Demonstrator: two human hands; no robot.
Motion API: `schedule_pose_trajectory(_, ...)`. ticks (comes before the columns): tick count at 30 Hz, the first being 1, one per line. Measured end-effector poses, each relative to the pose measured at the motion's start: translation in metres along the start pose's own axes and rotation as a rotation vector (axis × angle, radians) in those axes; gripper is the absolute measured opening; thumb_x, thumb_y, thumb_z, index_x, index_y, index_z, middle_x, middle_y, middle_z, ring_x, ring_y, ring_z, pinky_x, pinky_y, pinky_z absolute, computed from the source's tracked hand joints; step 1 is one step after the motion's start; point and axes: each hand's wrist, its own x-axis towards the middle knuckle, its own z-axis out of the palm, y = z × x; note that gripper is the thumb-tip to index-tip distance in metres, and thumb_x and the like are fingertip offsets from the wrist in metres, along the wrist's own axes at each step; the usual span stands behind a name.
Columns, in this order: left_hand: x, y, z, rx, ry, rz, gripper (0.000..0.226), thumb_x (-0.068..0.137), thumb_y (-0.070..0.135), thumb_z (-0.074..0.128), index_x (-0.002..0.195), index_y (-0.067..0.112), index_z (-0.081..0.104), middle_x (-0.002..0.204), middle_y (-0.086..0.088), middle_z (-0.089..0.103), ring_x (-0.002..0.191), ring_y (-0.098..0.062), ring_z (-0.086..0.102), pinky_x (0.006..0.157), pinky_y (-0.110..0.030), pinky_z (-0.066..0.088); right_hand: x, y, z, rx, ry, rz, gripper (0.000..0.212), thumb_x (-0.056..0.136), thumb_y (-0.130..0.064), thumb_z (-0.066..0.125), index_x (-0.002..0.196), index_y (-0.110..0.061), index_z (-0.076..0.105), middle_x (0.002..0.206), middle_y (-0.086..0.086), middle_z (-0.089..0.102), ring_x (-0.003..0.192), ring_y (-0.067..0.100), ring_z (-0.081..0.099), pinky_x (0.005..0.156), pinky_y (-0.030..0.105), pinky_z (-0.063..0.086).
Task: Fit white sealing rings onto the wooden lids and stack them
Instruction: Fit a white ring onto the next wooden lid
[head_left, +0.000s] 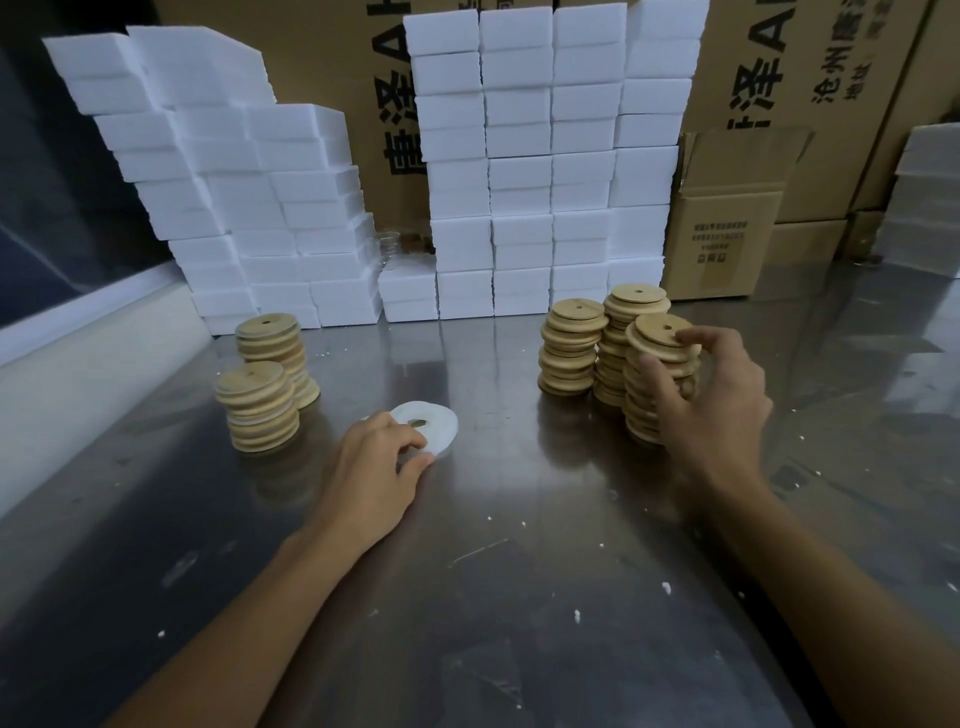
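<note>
A small pile of white sealing rings (434, 423) lies on the steel table (519, 519) at centre. My left hand (371, 467) pinches the near edge of the top ring with thumb and fingers. Three stacks of bare wooden lids (571, 348) stand to the right. My right hand (706, 400) grips the top lid (655, 335) of the nearest right stack, tilted up slightly off the stack. Two stacks of lids with white rings fitted (257, 405) stand at the left.
White foam blocks (519, 156) are piled in tall columns along the back of the table. Cardboard boxes (722, 228) stand behind and to the right. A wall ledge borders the left side. Small white crumbs dot the steel surface.
</note>
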Motion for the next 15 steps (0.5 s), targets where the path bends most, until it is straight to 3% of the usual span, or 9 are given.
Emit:
schedule_pose_trajectory(8, 0.0005, 0.0045, -0.0048, 0.040, -0.008, 0.048, 0.004, 0.087, 0.015, 0.069, 0.089, 0.011, 0.069, 0.092, -0.005, 0.066, 0.087, -0.024, 0.059, 0.077, -0.033, 0.047, -0.0035, -0.0062, -0.0005, 0.119, 0.057, -0.082, 0.016, 0.096, -0.028, 0.061, 0.109, -0.021, 0.056, 0.105, -0.010, 0.057, 0.107, 0.025, 0.055, 0.094, 0.049, 0.044)
schedule_pose_trajectory(15, 0.0001, 0.0047, -0.0052, 0.039, -0.020, 0.043, 0.004, 0.086, 0.013, 0.069, 0.083, 0.011, 0.067, 0.091, -0.004, 0.066, 0.088, -0.024, 0.058, 0.078, -0.036, 0.048, -0.0007, 0.0006, 0.0016, -0.001, 0.051, -0.073, 0.013, 0.096, -0.023, 0.058, 0.106, -0.014, 0.060, 0.110, 0.007, 0.062, 0.108, 0.030, 0.052, 0.091, 0.050, 0.043)
